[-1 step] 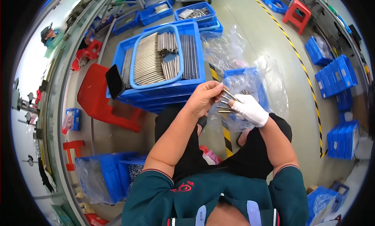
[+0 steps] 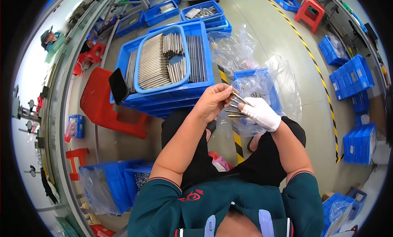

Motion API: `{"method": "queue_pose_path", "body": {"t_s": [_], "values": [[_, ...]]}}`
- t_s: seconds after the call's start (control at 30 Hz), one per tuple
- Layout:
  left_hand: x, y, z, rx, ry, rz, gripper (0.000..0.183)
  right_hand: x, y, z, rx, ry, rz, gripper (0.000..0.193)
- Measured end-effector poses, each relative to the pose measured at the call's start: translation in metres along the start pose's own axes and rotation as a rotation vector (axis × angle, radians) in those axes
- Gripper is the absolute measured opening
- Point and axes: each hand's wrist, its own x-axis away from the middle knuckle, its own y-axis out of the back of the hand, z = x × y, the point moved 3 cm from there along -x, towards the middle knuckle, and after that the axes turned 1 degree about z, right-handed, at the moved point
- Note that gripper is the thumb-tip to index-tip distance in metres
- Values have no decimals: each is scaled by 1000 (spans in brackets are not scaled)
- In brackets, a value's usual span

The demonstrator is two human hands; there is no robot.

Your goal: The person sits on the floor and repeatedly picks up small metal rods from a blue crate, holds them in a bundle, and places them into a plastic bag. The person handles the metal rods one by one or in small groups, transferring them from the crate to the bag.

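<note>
My bare left hand (image 2: 215, 99) pinches the end of a slim metal rod (image 2: 240, 98) between thumb and fingertips. That rod slants down toward my right hand (image 2: 263, 115), which wears a white glove with bare fingertips showing. Several more metal rods (image 2: 235, 111) fan out from the right hand's grip, their free ends pointing left. Below and beyond the hands, a blue bin (image 2: 277, 102) lined with clear plastic holds more rods, partly hidden by the right hand. At the left, a light-blue basket (image 2: 138, 75) carries stacked rods in rows, with a gap in its right part.
The basket rests on a stack of large blue crates (image 2: 163, 98), with a black phone-like slab (image 2: 118, 86) at its left corner. A red plastic stool (image 2: 98, 99) lies left. Clear plastic bags (image 2: 288, 83) spread around the bin. Blue bins (image 2: 360, 142) line the right side.
The surroundings have shifted slightly in the view. Both hands keep almost the same pose and grip on the rods.
</note>
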Motion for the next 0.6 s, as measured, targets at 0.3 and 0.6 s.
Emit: {"method": "queue_pose_path", "body": {"t_s": [0.3, 0.6], "values": [[-2, -8, 10, 167, 81, 49, 13, 1, 1, -8, -11, 34, -4, 29], [-4, -4, 14, 195, 122, 106, 9, 5, -3, -6, 83, 78, -44, 31]]}}
